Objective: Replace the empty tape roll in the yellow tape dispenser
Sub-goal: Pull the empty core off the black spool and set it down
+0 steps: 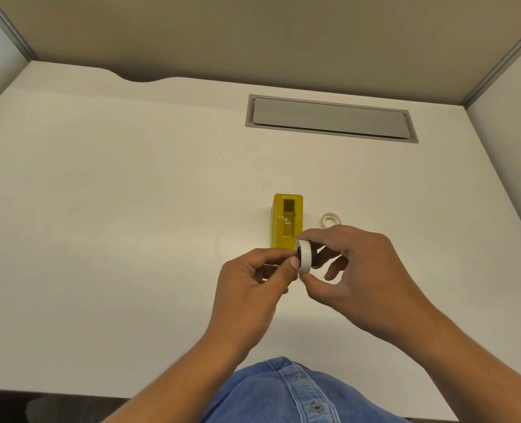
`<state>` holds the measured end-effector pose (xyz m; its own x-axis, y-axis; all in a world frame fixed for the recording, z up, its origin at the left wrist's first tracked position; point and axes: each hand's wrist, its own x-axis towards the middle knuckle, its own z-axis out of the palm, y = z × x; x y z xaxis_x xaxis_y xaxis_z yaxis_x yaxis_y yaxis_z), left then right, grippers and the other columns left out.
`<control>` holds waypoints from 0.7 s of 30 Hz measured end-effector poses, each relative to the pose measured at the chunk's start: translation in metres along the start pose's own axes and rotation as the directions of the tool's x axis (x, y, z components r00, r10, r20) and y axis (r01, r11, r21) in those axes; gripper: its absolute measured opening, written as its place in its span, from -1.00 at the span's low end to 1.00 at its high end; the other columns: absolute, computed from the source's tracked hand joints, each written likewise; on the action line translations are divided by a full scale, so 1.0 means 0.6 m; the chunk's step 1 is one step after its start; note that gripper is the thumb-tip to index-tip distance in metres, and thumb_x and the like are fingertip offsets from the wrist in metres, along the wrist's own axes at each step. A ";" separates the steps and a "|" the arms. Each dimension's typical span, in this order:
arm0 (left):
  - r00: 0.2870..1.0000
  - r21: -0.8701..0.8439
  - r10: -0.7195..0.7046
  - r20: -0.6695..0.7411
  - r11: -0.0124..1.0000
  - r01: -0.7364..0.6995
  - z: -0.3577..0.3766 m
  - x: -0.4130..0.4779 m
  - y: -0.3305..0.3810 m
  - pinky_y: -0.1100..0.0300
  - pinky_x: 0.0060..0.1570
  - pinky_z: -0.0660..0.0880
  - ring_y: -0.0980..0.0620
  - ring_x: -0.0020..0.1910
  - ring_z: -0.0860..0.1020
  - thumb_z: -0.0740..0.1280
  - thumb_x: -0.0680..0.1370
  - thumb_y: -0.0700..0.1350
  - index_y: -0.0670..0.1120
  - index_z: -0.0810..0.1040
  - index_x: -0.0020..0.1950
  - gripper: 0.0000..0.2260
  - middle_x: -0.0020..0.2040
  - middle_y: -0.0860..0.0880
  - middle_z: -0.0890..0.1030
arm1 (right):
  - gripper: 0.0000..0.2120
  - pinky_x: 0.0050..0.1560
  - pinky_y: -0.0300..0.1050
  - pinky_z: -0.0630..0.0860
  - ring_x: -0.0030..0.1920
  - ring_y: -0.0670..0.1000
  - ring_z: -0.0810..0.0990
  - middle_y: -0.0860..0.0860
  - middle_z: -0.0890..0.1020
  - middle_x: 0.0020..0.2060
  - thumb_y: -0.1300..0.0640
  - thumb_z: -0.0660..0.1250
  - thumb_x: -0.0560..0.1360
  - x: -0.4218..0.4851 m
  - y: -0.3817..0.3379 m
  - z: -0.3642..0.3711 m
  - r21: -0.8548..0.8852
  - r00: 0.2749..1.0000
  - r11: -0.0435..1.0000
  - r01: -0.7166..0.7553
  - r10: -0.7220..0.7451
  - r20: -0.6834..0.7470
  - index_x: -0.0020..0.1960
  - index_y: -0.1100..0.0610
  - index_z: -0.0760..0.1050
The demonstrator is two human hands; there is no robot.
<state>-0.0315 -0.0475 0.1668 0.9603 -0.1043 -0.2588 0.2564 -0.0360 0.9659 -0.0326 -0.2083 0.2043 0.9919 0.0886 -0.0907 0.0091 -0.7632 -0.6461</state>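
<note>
Your left hand [253,279] and right hand [363,270] both pinch the full white tape roll [304,257] with closed fingers, just above the open yellow plastic tape dispenser [286,221]. The small empty roll [330,220] lies beside it on the white surface [131,209].

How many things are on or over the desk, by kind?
Tape dispenser, yellow: 1
Full tape roll, held by left hand and right hand: 1
Empty tape ring, lying on the desk: 1
Total: 3
</note>
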 end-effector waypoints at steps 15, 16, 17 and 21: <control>0.998 -0.004 0.059 -0.010 0.998 -0.059 0.000 -0.008 0.021 0.27 -0.03 0.60 0.19 -0.12 0.67 0.44 0.45 -0.13 0.09 0.67 -0.04 -0.85 -0.15 0.19 0.71 | -0.58 -0.14 -0.41 0.53 -0.10 -0.16 0.59 -0.21 0.60 -0.10 0.10 0.53 0.33 -0.014 -0.007 -0.010 0.127 1.000 0.992 0.009 -0.005 -0.025 0.17 -0.13 0.61; 0.998 -0.002 0.058 -0.010 0.998 -0.058 0.001 -0.008 0.021 0.24 -0.02 0.61 0.18 -0.11 0.67 0.44 0.45 -0.13 0.08 0.67 -0.04 -0.86 -0.14 0.18 0.71 | -0.58 -0.14 -0.41 0.53 -0.10 -0.15 0.59 -0.20 0.60 -0.09 0.10 0.53 0.33 -0.015 -0.006 -0.011 0.132 1.000 0.991 0.006 -0.003 -0.028 0.17 -0.12 0.61; 0.998 -0.002 0.060 -0.007 0.998 -0.060 0.001 -0.008 0.021 0.22 -0.01 0.61 0.17 -0.10 0.67 0.44 0.45 -0.13 0.07 0.68 -0.05 -0.86 -0.14 0.16 0.72 | -0.58 -0.15 -0.41 0.54 -0.10 -0.15 0.60 -0.20 0.61 -0.09 0.10 0.52 0.33 -0.016 -0.006 -0.011 0.137 0.999 0.991 0.004 0.000 -0.033 0.17 -0.12 0.61; 0.995 0.073 0.100 0.008 0.992 -0.100 0.002 -0.006 0.017 0.27 -0.03 0.58 0.15 -0.02 0.63 0.41 0.47 -0.09 0.08 0.69 -0.07 -0.90 -0.10 0.17 0.69 | -0.57 -0.15 -0.36 0.56 -0.08 -0.14 0.60 -0.20 0.61 -0.09 0.09 0.52 0.33 -0.018 -0.004 -0.011 0.141 0.999 0.990 0.001 0.005 -0.042 0.17 -0.13 0.61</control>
<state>-0.0327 -0.0489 0.1779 0.9801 -0.1158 -0.1613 0.1503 -0.0982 0.9837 -0.0423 -0.2119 0.2116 0.9964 0.0577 -0.0615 -0.0076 -0.6649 -0.7469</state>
